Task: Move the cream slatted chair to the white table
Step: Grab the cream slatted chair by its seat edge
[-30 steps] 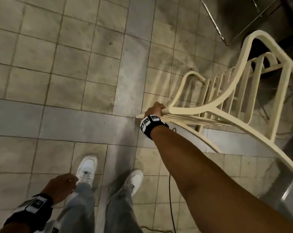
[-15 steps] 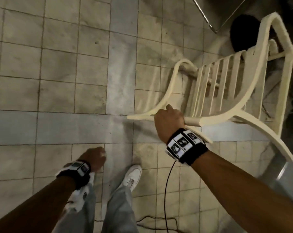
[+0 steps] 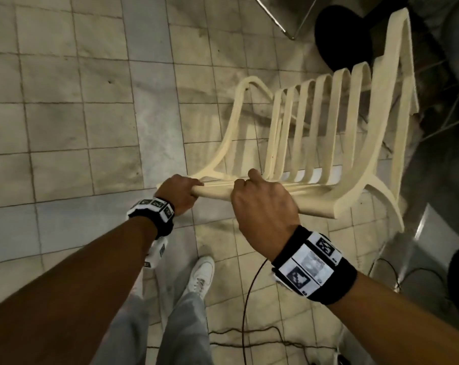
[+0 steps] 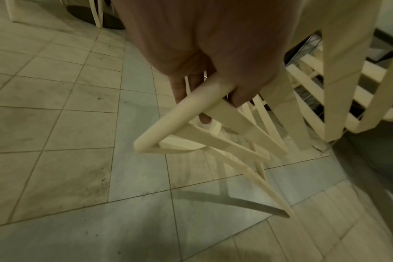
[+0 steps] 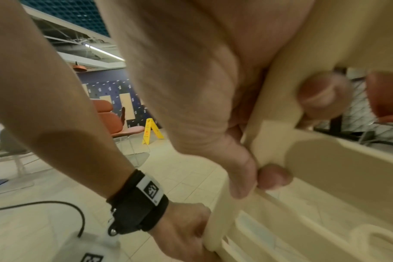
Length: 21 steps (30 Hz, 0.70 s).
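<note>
At centre frame, now gripped two-handed: left hand (image 3: 179,194) newly wrapped round the cream slatted chair (image 3: 315,133) top rail beside right hand (image 3: 265,212), both curled tight. Tipped over the tiled floor (image 3: 65,127), readied for carrying; no white table seen.

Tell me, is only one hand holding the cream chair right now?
No, both the left hand and the right hand grip the top rail of the cream slatted chair, side by side.
</note>
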Each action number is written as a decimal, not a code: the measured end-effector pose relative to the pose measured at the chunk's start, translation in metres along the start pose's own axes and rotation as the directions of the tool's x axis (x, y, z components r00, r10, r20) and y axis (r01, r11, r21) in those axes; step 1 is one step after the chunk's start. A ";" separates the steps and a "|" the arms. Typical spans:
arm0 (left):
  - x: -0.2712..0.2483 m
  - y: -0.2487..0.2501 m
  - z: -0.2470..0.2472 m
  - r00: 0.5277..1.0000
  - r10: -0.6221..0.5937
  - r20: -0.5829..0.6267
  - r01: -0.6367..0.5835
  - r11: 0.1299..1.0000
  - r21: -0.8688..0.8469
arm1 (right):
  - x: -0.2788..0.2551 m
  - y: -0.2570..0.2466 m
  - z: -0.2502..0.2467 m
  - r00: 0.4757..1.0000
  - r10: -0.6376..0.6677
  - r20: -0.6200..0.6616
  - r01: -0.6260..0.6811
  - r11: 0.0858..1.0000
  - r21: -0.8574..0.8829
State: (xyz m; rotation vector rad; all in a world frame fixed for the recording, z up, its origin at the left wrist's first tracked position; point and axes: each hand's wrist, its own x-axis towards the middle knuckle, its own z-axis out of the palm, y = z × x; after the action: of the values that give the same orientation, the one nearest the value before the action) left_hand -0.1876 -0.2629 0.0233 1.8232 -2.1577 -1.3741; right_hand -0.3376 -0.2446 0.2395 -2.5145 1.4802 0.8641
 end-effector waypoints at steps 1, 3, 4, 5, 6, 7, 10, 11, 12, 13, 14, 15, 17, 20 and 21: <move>-0.006 0.010 -0.010 0.999 0.048 -0.014 -0.047 0.998 0.046 | -0.012 0.008 -0.009 1.000 0.014 -0.023 -0.014 1.000 0.010; -0.020 0.028 -0.027 0.986 0.154 -0.061 -0.143 0.977 0.160 | -0.037 0.027 -0.019 0.995 0.066 -0.071 -0.063 0.997 0.041; -0.028 0.040 -0.038 0.971 0.222 -0.086 -0.198 0.953 0.228 | -0.054 0.040 -0.028 0.990 0.111 -0.082 -0.108 0.993 0.045; -0.034 0.050 -0.047 0.951 0.286 -0.116 -0.243 0.926 0.289 | -0.069 0.053 -0.032 0.983 0.146 -0.108 -0.143 0.989 0.034; -0.042 0.065 -0.059 0.931 0.337 -0.144 -0.272 0.898 0.345 | -0.087 0.066 -0.040 0.972 0.196 -0.131 -0.193 0.981 0.032; -0.049 0.079 -0.068 0.911 0.378 -0.166 -0.295 0.877 0.380 | -0.101 0.078 -0.042 0.959 0.235 -0.159 -0.231 0.972 0.042; -0.066 0.126 -0.091 0.862 0.471 -0.188 -0.359 0.829 0.429 | -0.144 0.109 -0.045 0.906 0.373 -0.200 -0.351 0.926 0.137; -0.072 0.142 -0.100 0.853 0.489 -0.184 -0.371 0.815 0.444 | -0.157 0.117 -0.044 0.890 0.404 -0.212 -0.376 0.912 0.164; -0.075 0.152 -0.104 0.843 0.504 -0.186 -0.384 0.807 0.448 | -0.165 0.123 -0.040 0.880 0.421 -0.221 -0.386 0.904 0.183; -0.080 0.167 -0.109 0.832 0.524 -0.183 -0.400 0.795 0.457 | -0.180 0.130 -0.037 0.868 0.442 -0.227 -0.402 0.893 0.203; -0.084 0.178 -0.110 0.828 0.532 -0.178 -0.407 0.788 0.462 | -0.190 0.135 -0.032 0.859 0.454 -0.238 -0.408 0.886 0.219; -0.088 0.190 -0.113 0.826 0.537 -0.171 -0.412 0.782 0.467 | -0.201 0.140 -0.026 0.849 0.472 -0.236 -0.418 0.875 0.244; -0.098 0.217 -0.112 0.823 0.549 -0.143 -0.426 0.764 0.485 | -0.226 0.149 -0.007 0.820 0.517 -0.244 -0.441 0.844 0.306; -0.110 0.256 -0.107 0.828 0.553 -0.092 -0.429 0.730 0.532 | -0.253 0.158 0.029 0.779 0.574 -0.253 -0.446 0.790 0.422; -0.115 0.269 -0.101 0.831 0.552 -0.072 -0.428 0.716 0.551 | -0.264 0.159 0.043 0.765 0.593 -0.250 -0.444 0.768 0.462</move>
State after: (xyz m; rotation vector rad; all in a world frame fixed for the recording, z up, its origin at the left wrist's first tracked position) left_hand -0.3129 -0.2474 0.3057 1.2276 -2.7611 -0.4641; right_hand -0.5847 -0.1086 0.3709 -2.0606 2.2935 0.0648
